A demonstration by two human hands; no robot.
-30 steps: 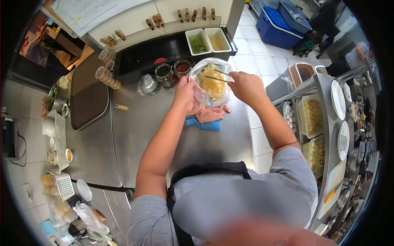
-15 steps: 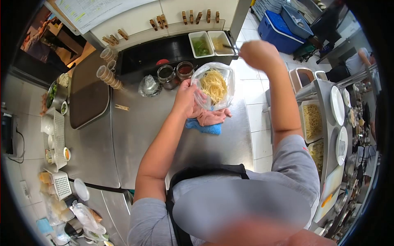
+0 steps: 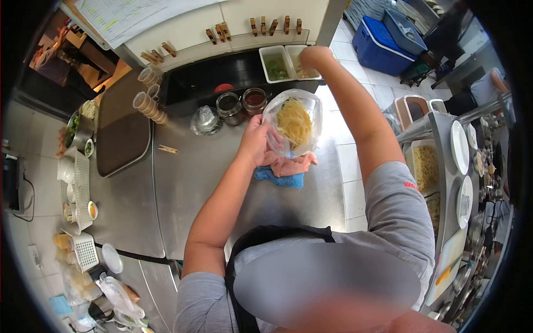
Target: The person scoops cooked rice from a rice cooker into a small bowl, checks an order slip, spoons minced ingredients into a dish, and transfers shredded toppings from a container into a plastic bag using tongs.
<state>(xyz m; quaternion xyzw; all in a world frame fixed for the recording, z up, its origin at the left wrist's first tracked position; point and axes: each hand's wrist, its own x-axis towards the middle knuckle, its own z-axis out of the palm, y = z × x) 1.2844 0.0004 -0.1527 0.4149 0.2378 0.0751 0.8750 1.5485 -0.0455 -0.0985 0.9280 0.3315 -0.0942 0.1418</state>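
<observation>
My left hand [image 3: 256, 141] is closed on the side of a clear plastic bag [image 3: 316, 114]. Thin pale yellow shreds [image 3: 295, 123] fill the bag, whose mouth faces up. At the back, my right hand [image 3: 315, 57] is over a white container [image 3: 294, 50] with pale yellowish contents. Its fingers look curled, and their tips and anything in them are hidden. Beside that container stands another white container [image 3: 265, 56] with green pieces inside. Beneath the bag lie a pink cloth [image 3: 293, 165] and a blue cloth [image 3: 282, 180].
Two dark-filled jars, one with reddish contents [image 3: 255, 99], stand left of the bag, near a plastic-wrapped bundle [image 3: 205, 120]. A wooden clothespin [image 3: 167, 149] lies on the steel counter [image 3: 200, 177]. Stacked cups [image 3: 149, 106] and a brown tray [image 3: 123, 139] are farther left.
My right hand has come left and down from the air beside the containers to the right-hand one. The dark utensil handle seen there earlier is now hidden. My left hand still holds the bag.
</observation>
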